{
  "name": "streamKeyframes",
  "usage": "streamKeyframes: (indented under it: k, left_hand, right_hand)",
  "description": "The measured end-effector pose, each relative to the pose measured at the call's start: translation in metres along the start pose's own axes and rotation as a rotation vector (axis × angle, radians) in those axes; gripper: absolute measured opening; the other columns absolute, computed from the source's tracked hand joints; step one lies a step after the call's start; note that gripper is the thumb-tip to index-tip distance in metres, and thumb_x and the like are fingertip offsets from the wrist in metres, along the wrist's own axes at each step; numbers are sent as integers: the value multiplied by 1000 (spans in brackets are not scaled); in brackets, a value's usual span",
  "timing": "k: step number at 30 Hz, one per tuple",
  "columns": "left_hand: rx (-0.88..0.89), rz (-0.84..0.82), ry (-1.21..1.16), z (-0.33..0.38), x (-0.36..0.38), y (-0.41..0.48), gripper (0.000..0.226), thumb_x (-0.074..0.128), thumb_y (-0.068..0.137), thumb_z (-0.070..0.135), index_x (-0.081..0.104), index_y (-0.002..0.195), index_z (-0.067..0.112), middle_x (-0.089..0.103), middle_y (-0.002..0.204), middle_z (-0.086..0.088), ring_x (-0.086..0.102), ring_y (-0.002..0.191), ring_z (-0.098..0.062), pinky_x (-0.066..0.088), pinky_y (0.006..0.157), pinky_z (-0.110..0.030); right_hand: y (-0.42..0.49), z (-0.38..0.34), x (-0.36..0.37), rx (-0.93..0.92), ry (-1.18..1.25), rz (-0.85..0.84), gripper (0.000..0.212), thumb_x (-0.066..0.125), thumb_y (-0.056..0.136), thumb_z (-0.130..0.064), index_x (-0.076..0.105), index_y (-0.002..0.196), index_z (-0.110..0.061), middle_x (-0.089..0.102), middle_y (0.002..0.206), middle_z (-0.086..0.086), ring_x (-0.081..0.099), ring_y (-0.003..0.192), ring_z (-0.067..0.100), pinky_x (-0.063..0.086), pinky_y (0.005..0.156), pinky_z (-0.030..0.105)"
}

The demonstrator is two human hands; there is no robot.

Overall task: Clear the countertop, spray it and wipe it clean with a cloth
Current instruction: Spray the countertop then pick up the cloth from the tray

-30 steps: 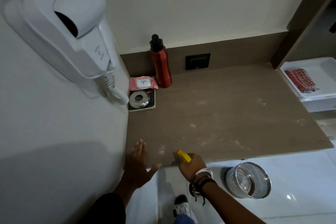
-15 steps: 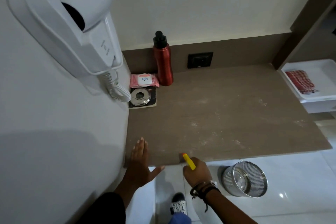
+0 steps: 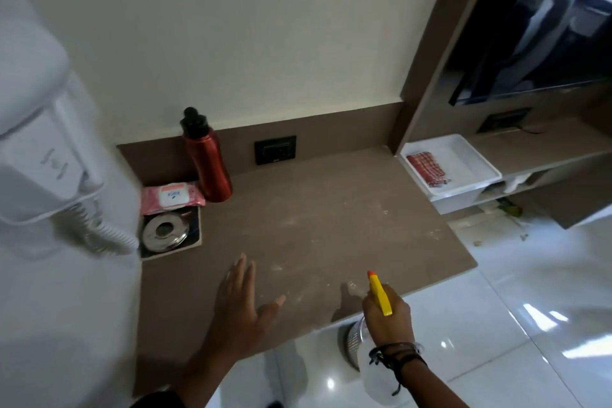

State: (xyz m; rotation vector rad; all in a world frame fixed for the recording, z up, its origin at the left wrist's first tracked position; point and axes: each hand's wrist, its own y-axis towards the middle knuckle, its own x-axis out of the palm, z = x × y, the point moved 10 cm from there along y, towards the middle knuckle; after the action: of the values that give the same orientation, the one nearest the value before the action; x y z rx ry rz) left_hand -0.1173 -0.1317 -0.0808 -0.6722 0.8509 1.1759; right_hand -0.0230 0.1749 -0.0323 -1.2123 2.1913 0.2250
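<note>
We hold a spray bottle [image 3: 381,295] in our right hand [image 3: 389,318] at the countertop's [image 3: 331,225] front edge; our left hand [image 3: 241,305] hovers spread over it, red water bottle [image 3: 207,166] near the back-left corner

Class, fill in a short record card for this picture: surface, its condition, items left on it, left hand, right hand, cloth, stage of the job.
Surface: brown countertop
Condition: pale dusty smears, not yet wiped
Items left: red bottle, pink wipes pack, round metal lid on a dark square, all in the back left corner
Left hand: open, flat over the near edge
Right hand: gripping a spray bottle, yellow nozzle aimed at the countertop
Cloth: red checked cloth lying in a white tray to the right
Stage: about to spray, corner uncleared
</note>
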Motion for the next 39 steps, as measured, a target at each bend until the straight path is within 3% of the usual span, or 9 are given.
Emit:
streamKeyframes:
  k: [2,7,12,18,23,26,30,33,39]
  left_hand:
    - [81,-30,19,38,5,23,97,38,86,78,22,157,14,7,169,-8,13,155,-28,25,121,-53]
    - [212,-90,35,139,27,74,90,39,92,70,8,159,19,-10,168,-2,-7,155,-19,1,125,-39]
    - [215,-208,29,199,97,118,88,29,94,72,6,159,18,-10,168,-4,-8,155,-20,4,127,-45]
    - [46,-234,-21,248,189,175,98,11,83,83,7,159,21,-7,169,0,-7,155,-18,0,127,-41]
    - [-61,-161,-57,325,224,250,83,35,96,65,17,158,13,-1,169,-6,-2,155,-20,-3,124,-36]
    - [-82,-154,44,358,244,287,80,31,98,61,21,157,7,6,168,-14,5,155,-27,1,125,-38]
    - [-137,-123,119,364,262,300,98,31,89,77,24,155,5,12,166,-17,9,155,-31,3,125,-40]
    - [-161,-62,167,360,268,300,110,27,81,87,24,156,8,13,167,-13,13,155,-29,15,126,-45]
    - [-196,-113,276,348,285,302,113,30,79,91,17,157,11,13,167,-10,12,155,-27,19,124,-48]
  right_hand:
    - [13,-14,-17,-68,41,43,14,62,80,0,69,89,-8,59,60,8,57,58,27,47,55,38]
    - [52,-55,-63,-233,105,132,12,61,77,-7,64,77,-19,64,63,0,59,58,14,48,54,27]
    - [115,-56,-111,-278,135,200,13,58,75,-15,68,83,-17,69,75,-9,64,68,5,52,63,27]
    - [218,-22,-161,-300,172,176,26,56,72,-20,72,92,-18,72,84,-10,66,73,4,55,68,29]
    - [316,-16,-199,-429,200,86,29,53,74,-23,72,92,-12,71,81,-2,64,70,7,50,64,12]
    - [370,-16,-220,-500,208,85,29,53,77,-13,70,98,-4,72,91,4,66,79,11,50,73,8]
    - [440,-13,-237,-532,333,90,32,54,83,-21,68,105,-3,66,96,-9,63,91,-11,48,77,3]
    - [486,-9,-236,-578,316,47,37,53,81,-19,66,112,-3,66,104,-2,62,96,-1,47,84,5]
    - [566,18,-214,-586,179,-60,35,51,81,-9,63,113,-4,69,104,17,68,92,29,57,82,32]
